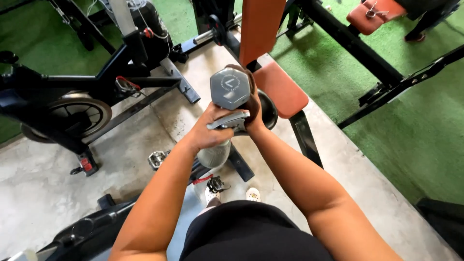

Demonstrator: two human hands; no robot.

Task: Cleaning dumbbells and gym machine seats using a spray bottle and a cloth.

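dumbbell: grey hex dumbbell was held upright in front of the body, one hex head facing the camera, above the concrete floor
spray bottle: grey-white spray bottle hung just below the dumbbell head, its grey trigger head level with the fingers, its body dropping below the hand
left hand: left hand was closed on the spray bottle's neck, fingers curled over the trigger part; thumb side touched the underside of the dumbbell head
right hand: right hand was wrapped around the dumbbell from behind and the right, fingers closed on it, mostly hidden by the hex head; only fingertips showed at the head's top edge
dumbbell vs fingers: hex head stuck out above both hands; handle was hidden inside the grip
bench: orange padded bench stood just behind the hands, backrest upright
bike: black exercise bike stood to the left on the concrete
turf: green turf lay to the right
feet: white shoes showed below the arms
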